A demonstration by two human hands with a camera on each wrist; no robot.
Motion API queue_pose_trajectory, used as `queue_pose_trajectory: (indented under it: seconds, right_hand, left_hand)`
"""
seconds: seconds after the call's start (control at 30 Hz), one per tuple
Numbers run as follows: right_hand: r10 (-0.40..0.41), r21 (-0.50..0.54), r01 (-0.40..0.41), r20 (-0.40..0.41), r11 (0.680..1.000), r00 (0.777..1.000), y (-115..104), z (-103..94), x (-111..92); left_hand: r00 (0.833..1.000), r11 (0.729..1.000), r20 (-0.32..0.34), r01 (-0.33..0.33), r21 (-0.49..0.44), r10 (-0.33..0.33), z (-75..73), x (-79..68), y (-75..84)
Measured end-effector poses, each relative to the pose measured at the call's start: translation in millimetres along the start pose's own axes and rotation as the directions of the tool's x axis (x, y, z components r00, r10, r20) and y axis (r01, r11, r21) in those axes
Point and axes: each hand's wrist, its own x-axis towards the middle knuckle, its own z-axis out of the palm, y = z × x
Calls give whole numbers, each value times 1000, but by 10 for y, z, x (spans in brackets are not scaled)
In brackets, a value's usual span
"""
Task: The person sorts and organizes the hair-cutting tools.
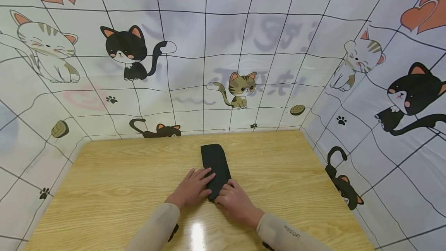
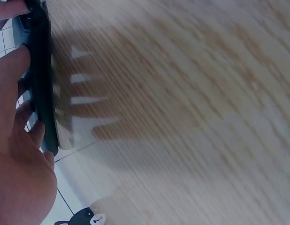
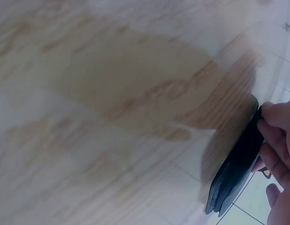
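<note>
A flat, elongated black case [image 1: 216, 165] with a rounded far corner lies on the wooden table in front of me. My left hand [image 1: 191, 189] rests on its left side, fingers spread over the top face. At the near right corner, my right hand [image 1: 237, 203] pinches the edge between thumb and curled fingers. From the left wrist, the case [image 2: 41, 89] shows edge-on beside the fingers. In the right wrist view the case [image 3: 236, 164] looks layered, with a split along its far end. The case's inside is hidden.
The light wood tabletop [image 1: 132, 177] has a glossy reflection near its front. White sheeting [image 1: 186, 69] with a black grid and cartoon cats rises behind the table and along both sides.
</note>
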Motion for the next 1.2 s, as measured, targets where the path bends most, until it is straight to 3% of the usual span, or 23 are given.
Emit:
queue_pose_trajectory:
  seconds: [0.17, 0.37, 0.6, 0.93, 1.07, 1.2]
  right_hand:
    - [10, 38, -9, -12, 999, 1000, 68, -18, -58]
    - [118, 47, -116, -28, 992, 993, 259, -100, -150]
    - [226, -9, -227, -66, 974, 972, 575, -135, -259]
    - [329, -72, -336, -89, 939, 940, 873, -64, -405]
    - [352, -69, -357, -71, 932, 933, 925, -58, -426]
    - [377, -54, -380, -56, 924, 925, 967, -61, -441]
  left_hand:
    - [999, 999, -22, 41, -33, -41, 42, 34, 48]
    - [985, 987, -74, 148, -69, -153, 50, 80, 198]
    - [935, 943, -125, 331, -35, -332, 75, 196, 446]
    - [848, 850, -102, 526, 40, -520, 89, 393, 742]
    - [831, 829, -93, 556, 68, -549, 23, 447, 814]
    - [831, 828, -57, 556, 78, -553, 10, 485, 823]
